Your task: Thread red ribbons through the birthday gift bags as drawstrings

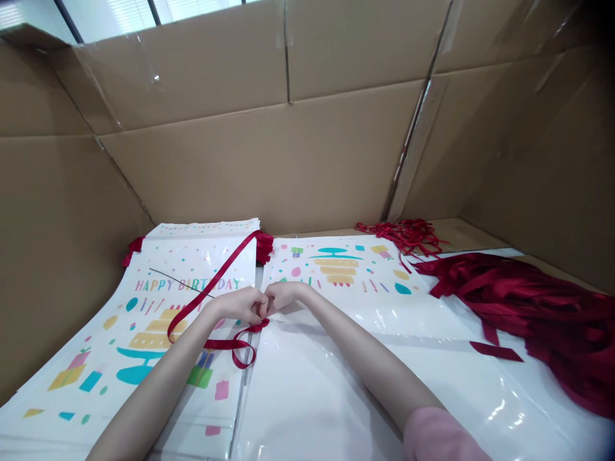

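You are bringing both hands together near the middle of the view, over the gap between two stacks of printed sheets. Your left hand [250, 306] is closing its fingers on the long red ribbon [225, 344], at its end. Your right hand [281, 297] is curling closed and touching the left one; you are hiding its fingertips, so I cannot tell what they are gripping. From your hands, the ribbon is making loops toward 8 o'clock and is rising toward 11. A thin dark rod [175, 279] is pointing to 10 o'clock. The "HAPPY BIRTHDAY" stack [108, 349] is lying at 9 o'clock, the cake-print stack [298, 384] from 1 to 5. Thin red cords [408, 235] are lying at 2 o'clock, wide red ribbons [523, 301] at 3. The cardboard wall [259, 173] is standing at 12.
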Motion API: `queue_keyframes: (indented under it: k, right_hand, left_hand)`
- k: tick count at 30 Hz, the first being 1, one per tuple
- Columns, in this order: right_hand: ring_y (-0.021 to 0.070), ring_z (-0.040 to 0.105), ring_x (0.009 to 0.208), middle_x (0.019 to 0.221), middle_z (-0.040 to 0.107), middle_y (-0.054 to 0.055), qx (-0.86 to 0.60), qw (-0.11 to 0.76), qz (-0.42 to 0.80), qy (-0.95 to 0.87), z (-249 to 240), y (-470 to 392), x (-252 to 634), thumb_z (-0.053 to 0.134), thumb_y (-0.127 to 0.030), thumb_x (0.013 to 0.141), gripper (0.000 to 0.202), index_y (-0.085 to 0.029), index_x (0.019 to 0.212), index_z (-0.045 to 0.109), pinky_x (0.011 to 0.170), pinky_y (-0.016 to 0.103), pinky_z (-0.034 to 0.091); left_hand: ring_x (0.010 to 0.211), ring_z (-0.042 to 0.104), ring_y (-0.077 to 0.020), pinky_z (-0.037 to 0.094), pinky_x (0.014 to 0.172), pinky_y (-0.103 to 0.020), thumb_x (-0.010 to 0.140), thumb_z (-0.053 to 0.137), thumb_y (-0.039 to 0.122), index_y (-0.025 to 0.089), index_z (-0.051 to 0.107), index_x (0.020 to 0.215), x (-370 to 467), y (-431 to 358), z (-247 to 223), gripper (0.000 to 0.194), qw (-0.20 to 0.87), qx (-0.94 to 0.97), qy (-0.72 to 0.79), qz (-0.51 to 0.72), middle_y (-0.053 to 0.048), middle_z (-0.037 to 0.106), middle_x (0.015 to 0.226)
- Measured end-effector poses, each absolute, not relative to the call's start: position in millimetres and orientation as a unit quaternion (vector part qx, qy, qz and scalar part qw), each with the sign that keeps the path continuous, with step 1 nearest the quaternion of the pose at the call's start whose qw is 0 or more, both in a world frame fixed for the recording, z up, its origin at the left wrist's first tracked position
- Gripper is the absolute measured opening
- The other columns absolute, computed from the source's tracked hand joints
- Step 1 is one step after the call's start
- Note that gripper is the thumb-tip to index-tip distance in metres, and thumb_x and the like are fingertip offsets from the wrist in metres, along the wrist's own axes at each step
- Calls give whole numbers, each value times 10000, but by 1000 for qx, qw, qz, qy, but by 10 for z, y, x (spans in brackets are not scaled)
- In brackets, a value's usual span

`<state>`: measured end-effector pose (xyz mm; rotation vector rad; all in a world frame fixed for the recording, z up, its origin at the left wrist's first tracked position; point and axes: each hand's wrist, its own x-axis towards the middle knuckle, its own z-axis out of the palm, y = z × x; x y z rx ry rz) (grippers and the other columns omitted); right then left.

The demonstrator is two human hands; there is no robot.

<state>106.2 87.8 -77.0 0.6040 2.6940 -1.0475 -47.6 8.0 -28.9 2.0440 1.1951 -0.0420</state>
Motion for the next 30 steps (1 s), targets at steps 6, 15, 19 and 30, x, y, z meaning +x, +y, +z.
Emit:
queue_keyframes:
  k: [6, 15, 19, 30]
  right_hand:
    - [120, 544, 694, 787, 634, -10, 205, 88, -355, 908, -760, 864, 1059, 630, -329, 658, 320, -184, 936, 699, 589, 170, 391]
    - [125, 564, 720, 810, 655, -13, 213, 91, -356, 906, -710, 842, 1060, 632, -278, 655, 304, -190, 935, 710, 611, 167, 403]
    - [127, 569, 733, 834, 659, -15, 213, 91, -358, 904, -748, 870, 1056, 620, -274, 648, 323, -204, 951, 708, 619, 169, 405]
    - [134, 546, 710, 804, 634, 0, 205, 95, -358, 906, -726, 862, 1060, 642, -369, 655, 327, -170, 912, 677, 605, 187, 394]
  left_hand:
    - [572, 564, -98, 399, 524, -164, 659, 620, 157, 153, 604, 694, -462, 86, -284, 39, 366, 811, 456, -5, 23, 616, 639]
    - [578, 574, -105, 387, 519, -169, 652, 650, 151, 168, 586, 725, -418, 69, -261, 99, 361, 812, 458, -4, 40, 607, 625]
    - [608, 588, -102, 405, 565, -167, 681, 619, 123, 186, 623, 832, -430, 68, -250, 163, 367, 828, 424, 3, 40, 625, 663]
    - [655, 607, -108, 429, 594, -168, 704, 615, 130, 161, 651, 747, -534, 160, -384, 64, 402, 828, 392, 5, 18, 662, 727]
